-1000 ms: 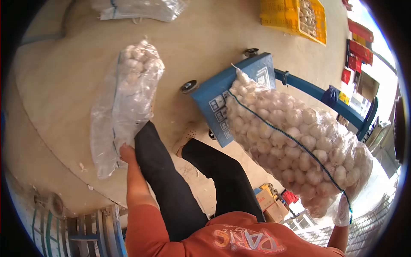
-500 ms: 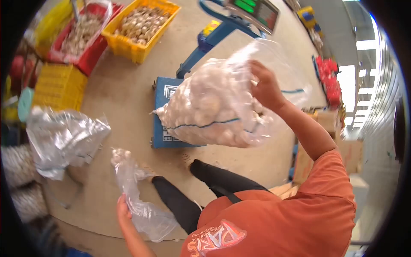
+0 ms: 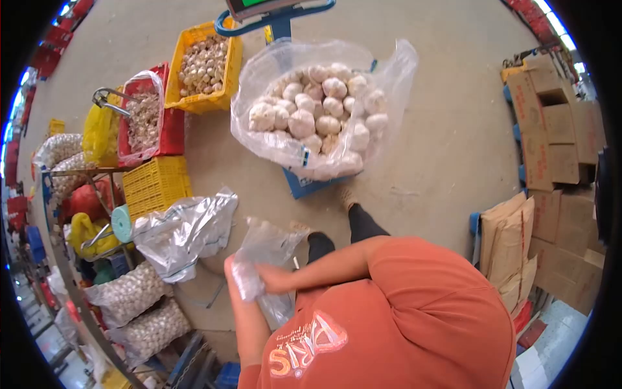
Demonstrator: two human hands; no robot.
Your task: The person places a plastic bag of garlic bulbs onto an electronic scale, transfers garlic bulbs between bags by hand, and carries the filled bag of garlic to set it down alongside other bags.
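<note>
In front of my waist both hands are at a small clear plastic bag [image 3: 267, 241]. My right hand [image 3: 275, 279] is closed on its side. My left hand [image 3: 234, 268] is at the bag's lower left, with plastic over it and its fingers mostly hidden. Ahead, a large clear bag [image 3: 249, 139] stands with its mouth wide open, filled with whole garlic bulbs [image 3: 302, 122]. It rests on a blue platform scale [image 3: 311, 186], most of which it covers. Neither hand touches the large bag.
A yellow crate [image 3: 234, 84] and a red crate [image 3: 173, 129] of garlic stand ahead left, near an upturned yellow crate [image 3: 157, 185]. Silvery plastic sheeting [image 3: 188, 233] and filled garlic sacks [image 3: 133, 292] lie left. Cardboard boxes [image 3: 541, 129] are stacked right.
My right hand has let go of the large garlic bag and come down to the small bag beside my left hand. The large bag now stands upright, its mouth facing up. My view has shifted.
</note>
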